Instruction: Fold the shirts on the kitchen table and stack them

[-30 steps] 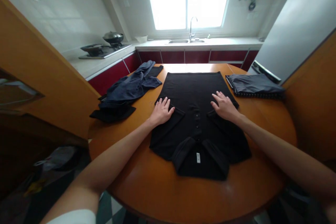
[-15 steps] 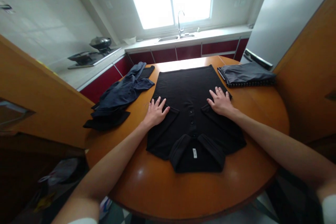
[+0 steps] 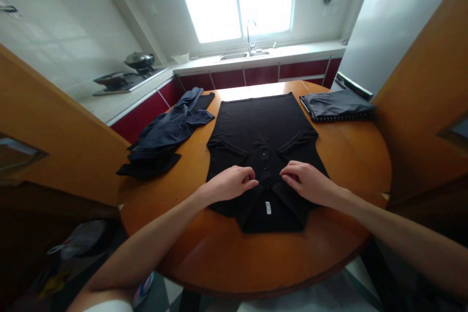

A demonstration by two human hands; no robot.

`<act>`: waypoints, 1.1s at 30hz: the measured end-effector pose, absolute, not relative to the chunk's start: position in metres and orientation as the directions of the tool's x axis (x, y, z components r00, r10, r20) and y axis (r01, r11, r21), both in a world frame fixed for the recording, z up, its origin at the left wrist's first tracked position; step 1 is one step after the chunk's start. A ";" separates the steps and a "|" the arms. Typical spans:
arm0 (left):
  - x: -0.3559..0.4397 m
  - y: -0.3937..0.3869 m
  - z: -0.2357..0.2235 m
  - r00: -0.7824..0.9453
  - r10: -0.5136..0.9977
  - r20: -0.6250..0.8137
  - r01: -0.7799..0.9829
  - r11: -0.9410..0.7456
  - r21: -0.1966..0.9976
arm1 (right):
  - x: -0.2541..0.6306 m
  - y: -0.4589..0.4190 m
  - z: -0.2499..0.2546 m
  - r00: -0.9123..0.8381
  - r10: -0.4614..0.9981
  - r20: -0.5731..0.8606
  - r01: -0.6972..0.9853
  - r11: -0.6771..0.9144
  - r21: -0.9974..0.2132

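A black polo shirt (image 3: 261, 119) lies front side up and flat, its collar towards me and its sleeves folded inwards. Around the open collar (image 3: 274, 222) a white label shows inside; small buttons run down the placket. My left hand (image 3: 232, 183) is over the left side of the collar, fingers curled with the thumb close to them. Opposite it, my right hand (image 3: 309, 183) is curled in the same way over the right side of the collar. Whether cloth is between the fingers of either hand is hidden.
The shirt lies on a round wooden table (image 3: 204, 258). Dark blue and black garments (image 3: 164, 129) are heaped at the left, and folded grey and patterned clothes (image 3: 338, 105) at the back right. Beyond are a sink counter (image 3: 204, 62) and a stove (image 3: 127, 83).
Both hands have left the folded sleeves, where they lay flat, and moved inwards and nearer me to the collar. Their fingers have curled. The view has shifted slightly.
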State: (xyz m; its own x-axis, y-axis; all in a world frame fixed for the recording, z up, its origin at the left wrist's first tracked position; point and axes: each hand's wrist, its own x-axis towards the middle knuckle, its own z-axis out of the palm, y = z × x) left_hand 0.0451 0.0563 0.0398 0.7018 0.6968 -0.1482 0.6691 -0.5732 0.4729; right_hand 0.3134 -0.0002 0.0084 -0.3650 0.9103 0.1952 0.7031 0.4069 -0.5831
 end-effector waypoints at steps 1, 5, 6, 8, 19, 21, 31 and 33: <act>0.046 0.056 0.038 0.713 0.673 -0.197 0.664 -0.558 0.497 | 0.313 -0.004 0.007 -0.393 0.910 0.134 0.708 0.392 -0.588; 0.046 0.063 0.029 0.768 0.611 -0.190 0.603 -0.593 0.534 | 0.311 -0.002 0.005 -0.482 0.875 0.036 0.695 0.408 -0.593; 0.046 0.065 0.027 0.784 0.597 -0.168 0.582 -0.615 0.533 | 0.311 0.000 0.005 -0.495 0.868 0.036 0.687 0.417 -0.595; 0.046 0.067 0.025 0.807 0.577 -0.123 0.544 -0.648 0.534 | 0.311 0.003 0.008 -0.513 0.857 0.042 0.665 0.428 -0.612; 0.040 0.071 0.029 0.769 0.604 -0.209 0.562 -0.482 0.672 | 0.316 0.016 -0.004 -0.496 0.868 -0.032 0.557 0.289 -0.779; 0.038 0.072 0.029 0.772 0.600 -0.208 0.555 -0.477 0.682 | 0.316 0.015 -0.006 -0.489 0.872 -0.015 0.567 0.304 -0.766; 0.044 0.052 0.031 0.761 0.648 -0.045 0.613 -0.693 0.380 | 0.313 -0.006 0.002 -0.588 0.788 0.183 0.674 0.602 -0.428; 0.046 0.043 0.036 0.798 0.602 -0.022 0.594 -0.781 0.195 | 0.314 -0.012 0.005 -0.634 0.750 0.188 0.669 0.653 -0.355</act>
